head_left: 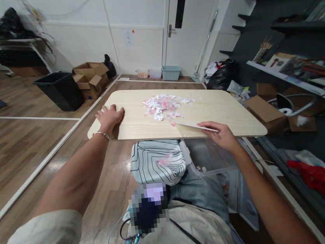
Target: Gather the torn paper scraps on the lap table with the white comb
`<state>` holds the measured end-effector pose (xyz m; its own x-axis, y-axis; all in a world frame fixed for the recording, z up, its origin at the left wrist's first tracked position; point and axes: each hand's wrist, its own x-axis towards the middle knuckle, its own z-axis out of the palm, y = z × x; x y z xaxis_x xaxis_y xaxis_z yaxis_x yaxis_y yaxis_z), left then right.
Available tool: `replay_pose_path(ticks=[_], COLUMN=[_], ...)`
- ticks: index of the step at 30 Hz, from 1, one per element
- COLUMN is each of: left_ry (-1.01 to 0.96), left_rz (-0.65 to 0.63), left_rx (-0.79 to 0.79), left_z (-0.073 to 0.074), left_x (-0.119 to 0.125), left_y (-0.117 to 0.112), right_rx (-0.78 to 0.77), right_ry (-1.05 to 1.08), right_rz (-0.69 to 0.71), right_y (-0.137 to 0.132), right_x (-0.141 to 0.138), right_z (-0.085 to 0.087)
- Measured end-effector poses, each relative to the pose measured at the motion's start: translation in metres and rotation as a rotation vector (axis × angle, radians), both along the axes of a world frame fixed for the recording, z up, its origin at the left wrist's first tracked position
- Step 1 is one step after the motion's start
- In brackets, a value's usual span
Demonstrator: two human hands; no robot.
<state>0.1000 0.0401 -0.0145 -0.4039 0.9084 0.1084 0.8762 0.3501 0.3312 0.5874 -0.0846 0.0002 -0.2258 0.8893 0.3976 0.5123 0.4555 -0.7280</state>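
Note:
My left hand (109, 117) rests on the left side of a pale wooden tabletop (133, 125), its fingers spread and holding nothing. In my right hand (218, 131) is a thin, flat white card (194, 126), gripped at its near right end over the front edge of the board. The card's far left end lies low by the wood, close to some pink specks. Beyond it, in the middle of the tabletop, spreads a heap of torn white and pink paper scraps (162, 105). A few small bits lie scattered to the right of the heap.
A patterned cushion (155, 162) and a clear plastic bin (210, 153) sit below the front edge. Left on the floor stand a black trash bin (60, 90) and cardboard boxes (93, 77). Dark shelving (285, 41) and an open carton (259, 111) line the right.

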Motion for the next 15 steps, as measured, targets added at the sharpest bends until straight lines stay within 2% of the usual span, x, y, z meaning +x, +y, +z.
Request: replay_pose_path(ticks=[5,11,15], left_ry=[-0.011,-0.026,-0.037], left_rz=[0.002,0.000,0.001], left_rx=[-0.009,-0.008,0.009], left_z=[0.002,0.001,0.007], left_x=[0.000,0.001,0.001], left_y=[0.000,-0.003,-0.004], right_rx=[0.001,-0.007,0.000], right_ry=[-0.016,0.071,0.094], right_rz=[-0.006,-0.160,-0.182], right_y=[0.002,0.013,0.016], right_x=[0.006,0.008,0.007], right_z=[-0.006,-0.010,-0.010])
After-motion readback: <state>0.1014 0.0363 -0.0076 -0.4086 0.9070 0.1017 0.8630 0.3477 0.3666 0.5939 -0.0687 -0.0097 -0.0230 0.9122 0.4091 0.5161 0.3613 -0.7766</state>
